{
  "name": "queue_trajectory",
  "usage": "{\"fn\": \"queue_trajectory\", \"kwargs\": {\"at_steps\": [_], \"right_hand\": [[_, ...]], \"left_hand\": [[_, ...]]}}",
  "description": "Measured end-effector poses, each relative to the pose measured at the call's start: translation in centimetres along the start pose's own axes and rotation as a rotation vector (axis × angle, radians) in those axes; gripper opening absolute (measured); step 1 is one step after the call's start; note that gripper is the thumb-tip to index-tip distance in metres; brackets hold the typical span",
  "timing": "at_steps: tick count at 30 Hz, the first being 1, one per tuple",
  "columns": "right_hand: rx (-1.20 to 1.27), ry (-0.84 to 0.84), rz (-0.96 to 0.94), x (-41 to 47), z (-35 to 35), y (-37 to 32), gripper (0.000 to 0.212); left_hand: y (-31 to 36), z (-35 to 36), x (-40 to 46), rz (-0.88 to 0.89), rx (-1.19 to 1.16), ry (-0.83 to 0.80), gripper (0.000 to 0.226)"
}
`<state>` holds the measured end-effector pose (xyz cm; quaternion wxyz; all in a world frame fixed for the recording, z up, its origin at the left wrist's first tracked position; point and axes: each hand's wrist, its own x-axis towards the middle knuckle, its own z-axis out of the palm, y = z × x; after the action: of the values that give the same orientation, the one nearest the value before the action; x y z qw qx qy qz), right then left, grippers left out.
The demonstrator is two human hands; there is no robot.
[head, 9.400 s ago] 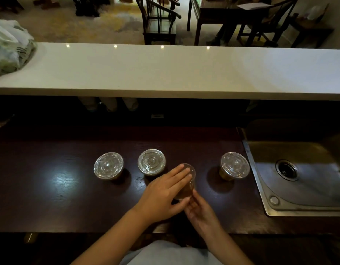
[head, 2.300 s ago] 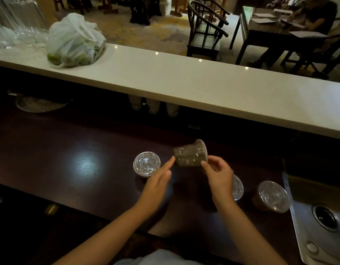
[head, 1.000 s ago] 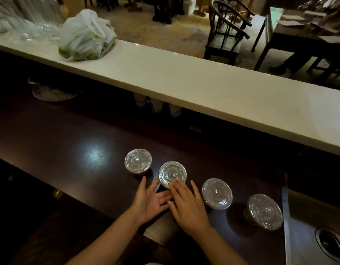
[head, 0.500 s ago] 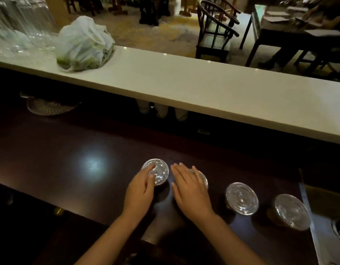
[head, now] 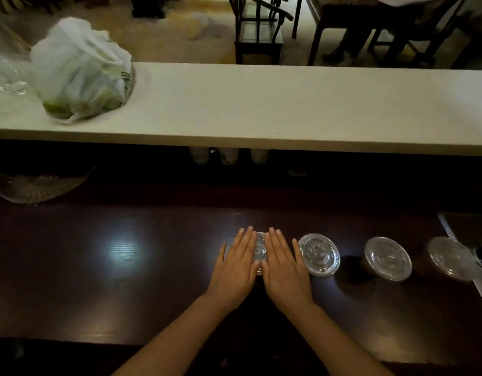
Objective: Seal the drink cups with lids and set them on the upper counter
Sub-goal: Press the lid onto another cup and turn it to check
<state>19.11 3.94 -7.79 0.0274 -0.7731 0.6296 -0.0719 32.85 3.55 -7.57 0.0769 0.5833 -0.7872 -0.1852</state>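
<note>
Four drink cups with clear lids stand in a row on the dark lower counter (head: 126, 289). Both my hands lie flat on the lid of the leftmost cup (head: 259, 249); only a strip of lid shows between them. My left hand (head: 237, 264) covers its left half and my right hand (head: 284, 264) its right half, fingers straight, not gripping. To the right stand the second cup (head: 319, 253), the third cup (head: 387, 258) and the fourth cup (head: 448, 257). The white upper counter (head: 288, 104) runs across behind, with no cups on it.
A white plastic bag (head: 82, 69) sits at the left of the upper counter. A glass dish (head: 36, 185) lies at the far left of the lower counter. The steel sink (head: 481, 253) starts beside the fourth cup. Pale cups (head: 229, 156) stand beneath the upper counter.
My right hand has left the second cup and moved left onto the leftmost cup's lid, beside my left hand. The view has swung left.
</note>
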Motion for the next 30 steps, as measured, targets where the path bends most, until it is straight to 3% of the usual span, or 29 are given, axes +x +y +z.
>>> {"fn": "queue_trajectory", "kwargs": {"at_steps": [5, 13, 14, 16, 20, 25, 30], "right_hand": [[0.016, -0.014, -0.017, 0.1, -0.1, 0.0, 0.059], [0.196, 0.016, 0.097, -1.9, 0.8, -2.7, 0.060], [0.216, 0.004, 0.085, -2.4, 0.7, -2.9, 0.061], [0.258, 0.014, 0.053, -2.9, 0.3, -2.9, 0.049], [0.338, 0.130, -0.078, -1.8, -0.1, -1.4, 0.049], [0.211, 0.003, -0.282, 1.4, -0.5, -0.3, 0.056], [0.233, -0.072, -0.247, 1.4, 1.7, 0.3, 0.057]], "left_hand": [[-0.7, 0.6, 0.1, 0.053, -0.029, 0.083, 0.056], [-5.3, -2.8, 1.6, 0.354, 0.125, -0.096, 0.059], [-6.1, -3.1, 1.8, 0.366, 0.170, -0.059, 0.058], [-6.6, -3.6, 1.5, 0.281, 0.205, 0.084, 0.056], [-4.1, -2.1, -1.1, -0.042, -0.053, 0.261, 0.062], [-1.5, 0.9, -2.8, -0.133, -0.086, 0.224, 0.065], [-1.2, 1.7, -2.6, -0.173, -0.098, 0.254, 0.060]]}}
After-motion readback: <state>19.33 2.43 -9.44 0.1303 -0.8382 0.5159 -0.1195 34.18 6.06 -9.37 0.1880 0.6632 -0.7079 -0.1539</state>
